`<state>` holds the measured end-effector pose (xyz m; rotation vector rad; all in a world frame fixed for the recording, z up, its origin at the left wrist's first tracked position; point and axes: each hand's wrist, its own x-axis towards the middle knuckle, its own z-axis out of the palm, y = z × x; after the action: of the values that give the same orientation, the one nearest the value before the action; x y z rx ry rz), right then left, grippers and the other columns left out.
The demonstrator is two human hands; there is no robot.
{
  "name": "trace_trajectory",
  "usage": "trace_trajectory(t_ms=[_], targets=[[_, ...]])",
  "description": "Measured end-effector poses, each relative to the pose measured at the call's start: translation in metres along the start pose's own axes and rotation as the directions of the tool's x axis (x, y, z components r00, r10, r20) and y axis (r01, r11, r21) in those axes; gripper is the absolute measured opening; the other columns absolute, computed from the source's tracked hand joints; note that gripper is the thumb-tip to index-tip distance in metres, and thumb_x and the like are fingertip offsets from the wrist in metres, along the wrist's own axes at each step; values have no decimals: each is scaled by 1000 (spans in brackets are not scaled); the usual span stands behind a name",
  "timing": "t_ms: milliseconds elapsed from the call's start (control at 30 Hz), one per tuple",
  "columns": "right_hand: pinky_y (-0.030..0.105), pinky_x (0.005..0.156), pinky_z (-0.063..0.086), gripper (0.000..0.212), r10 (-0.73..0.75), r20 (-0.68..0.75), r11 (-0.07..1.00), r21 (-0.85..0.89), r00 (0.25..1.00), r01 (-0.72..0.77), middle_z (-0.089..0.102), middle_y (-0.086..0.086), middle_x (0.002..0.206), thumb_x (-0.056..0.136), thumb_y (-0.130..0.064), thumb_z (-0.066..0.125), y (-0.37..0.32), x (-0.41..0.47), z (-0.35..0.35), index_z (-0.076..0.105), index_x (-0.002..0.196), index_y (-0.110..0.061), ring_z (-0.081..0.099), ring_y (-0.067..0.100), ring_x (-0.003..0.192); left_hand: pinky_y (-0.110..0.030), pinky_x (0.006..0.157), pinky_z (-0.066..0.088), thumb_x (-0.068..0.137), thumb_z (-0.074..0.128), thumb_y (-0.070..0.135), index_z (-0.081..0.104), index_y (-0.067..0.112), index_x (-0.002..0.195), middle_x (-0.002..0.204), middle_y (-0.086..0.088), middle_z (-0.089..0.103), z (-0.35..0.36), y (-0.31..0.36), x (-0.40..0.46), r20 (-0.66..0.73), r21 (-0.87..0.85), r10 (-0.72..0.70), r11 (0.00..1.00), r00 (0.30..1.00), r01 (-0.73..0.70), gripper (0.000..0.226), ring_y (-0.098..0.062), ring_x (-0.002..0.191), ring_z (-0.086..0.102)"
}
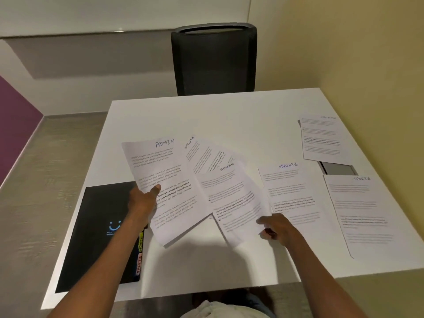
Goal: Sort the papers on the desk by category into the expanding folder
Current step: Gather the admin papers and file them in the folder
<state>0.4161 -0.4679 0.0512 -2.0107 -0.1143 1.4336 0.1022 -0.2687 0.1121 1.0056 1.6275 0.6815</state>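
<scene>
A thumb pressed on top and fingers hidden beneath, the left hand [143,200] pinches a white printed sheet headed ADMIN in blue ink [164,189] by its left edge and holds it tilted above the white square desk [206,115]. The right hand [278,227] has its fingers curled at the lower right corner of a second white sheet headed ADMIN [234,198], apparently nipping it, though motion blur hides the exact contact. Fanned behind these two lies a white sheet headed SPORTS [206,154]. To the right, three more white SPORTS sheets lie flat: one just beside the right hand [291,191], one at the desk's right edge [360,212], one at the far right corner [321,138].

The black expanding folder with a blue smile logo [98,230] rests closed at the near left corner, its yellow and red category tabs [140,253] partly under the left forearm. A black mesh chair [213,60] stands beyond the desk.

The step appears to be gathering the ADMIN pages. Done well, the second sheet would be slid free without dragging the SPORTS page, squared against the first, then fed into the matching tabbed pocket.
</scene>
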Motion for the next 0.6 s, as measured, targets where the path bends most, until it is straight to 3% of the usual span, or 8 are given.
trace_trajectory(t_ms=[100,167,233,300,400,500,600], targets=[[27,47,35,27,-24,-18,997,-70,1000,22,49,15,64,70,-11,80,6,11,2,55,71,-2,46,21,46,-41,78,59,88,74,17,64,13,113,104,-10,72,-5,-4,4,5,10,-39,999,999,39,27,-29,91,70],[26,46,33,33,-80,-78,982,-176,994,66,49,14,54,64,-26,80,4,18,2,54,54,-7,41,20,42,-39,78,59,88,73,15,65,12,115,104,-10,72,-8,-4,4,4,11,-45,999,999,44,28,-29,92,70],[26,50,38,39,-140,-174,941,-329,975,77,50,10,45,61,-36,75,1,29,0,52,46,-9,47,21,41,-42,81,59,88,73,14,64,13,117,105,-8,71,-11,-5,4,-2,24,-49,999,999,49,30,-29,93,70],[24,54,43,35,-172,-246,898,-436,954,49,58,6,54,61,-38,73,-3,39,-1,59,59,-6,60,22,57,-48,83,59,88,74,15,64,15,117,107,-8,72,-12,-6,4,1,37,-54,998,999,54,31,-29,94,70],[29,69,51,49,-186,-266,824,-566,946,3,67,8,79,55,-42,65,-9,50,7,65,86,-4,66,25,79,-46,79,60,88,73,15,65,14,115,103,-10,72,-12,-5,3,3,41,-50,998,999,50,28,-30,91,71],[36,85,47,56,-266,-334,711,-701,904,-50,60,12,112,75,-42,69,-19,42,23,52,114,-5,57,31,109,-45,79,60,89,73,16,65,13,115,101,-10,73,-9,-2,2,3,54,-36,998,999,36,27,-30,90,71],[39,89,49,58,-442,-243,547,-836,864,45,49,17,125,87,-39,64,-26,44,38,41,125,-2,48,32,118,-45,81,59,88,73,18,64,15,117,105,-8,72,-5,2,4,5,76,-21,997,1000,21,30,-28,92,71]])
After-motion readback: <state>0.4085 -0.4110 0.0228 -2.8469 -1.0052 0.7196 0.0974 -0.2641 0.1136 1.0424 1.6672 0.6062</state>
